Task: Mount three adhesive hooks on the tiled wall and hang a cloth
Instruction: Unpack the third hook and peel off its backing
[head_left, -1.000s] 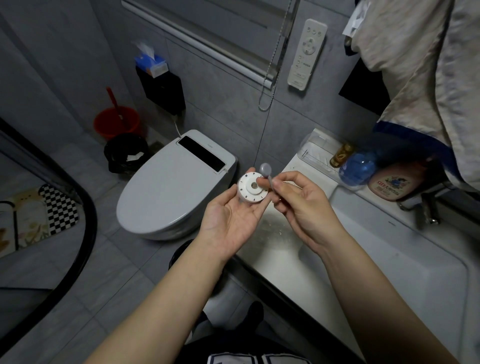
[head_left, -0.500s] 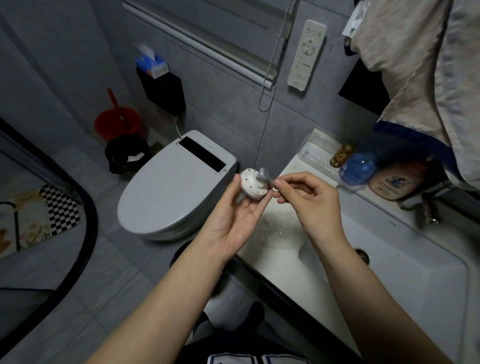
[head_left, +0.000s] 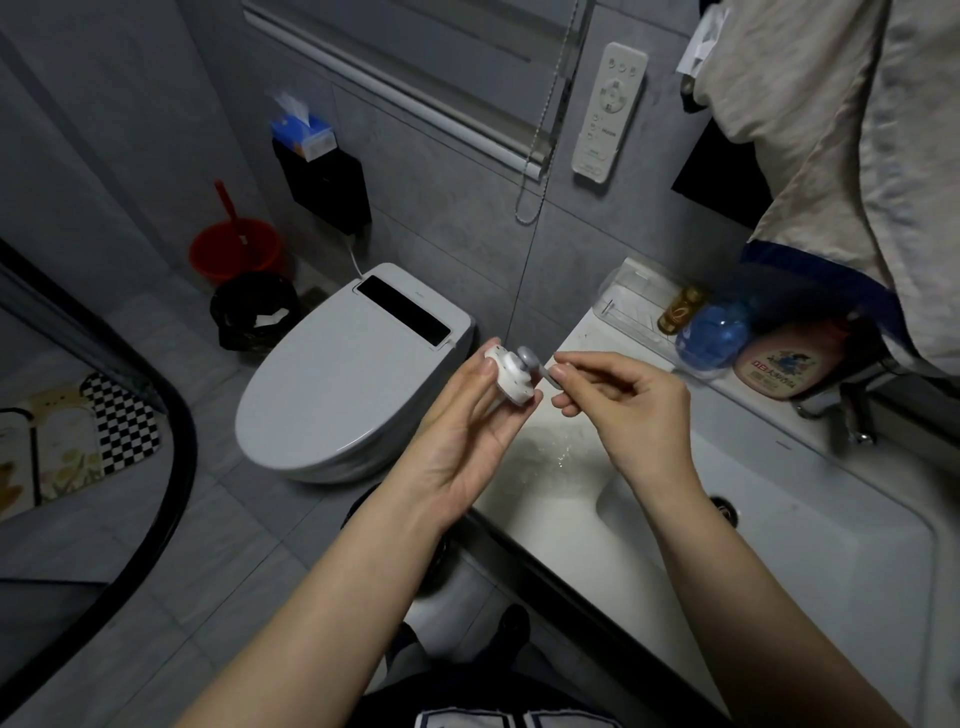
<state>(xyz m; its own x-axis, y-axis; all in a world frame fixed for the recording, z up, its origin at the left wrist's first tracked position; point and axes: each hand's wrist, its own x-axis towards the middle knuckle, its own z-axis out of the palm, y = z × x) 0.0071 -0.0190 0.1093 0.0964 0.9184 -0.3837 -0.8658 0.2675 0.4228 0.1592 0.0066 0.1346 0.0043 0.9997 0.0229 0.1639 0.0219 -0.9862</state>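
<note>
A round white hook base (head_left: 511, 376) with small holes sits between the thumb and fingertips of my left hand (head_left: 467, 431), tilted on edge above the sink counter's left end. A grey metal hook piece (head_left: 531, 361) with a rounded head sticks into the base's middle. My right hand (head_left: 618, 405) pinches the hook's stem between thumb and forefinger, just right of the base. A beige cloth with a blue border (head_left: 852, 171) hangs at the upper right. The grey tiled wall (head_left: 447, 171) stands behind.
A white sink counter (head_left: 649, 519) runs below my hands, with bottles (head_left: 779, 364) and a tap (head_left: 841, 410) at its back. The closed toilet (head_left: 343, 384) is to the left. A remote (head_left: 608, 111) and blind chain (head_left: 540, 130) are on the wall. A red bucket (head_left: 236, 249) stands far left.
The base has turned from flat on my left palm to on edge between thumb and fingertips. The grey hook has gone from beside the base into its middle.
</note>
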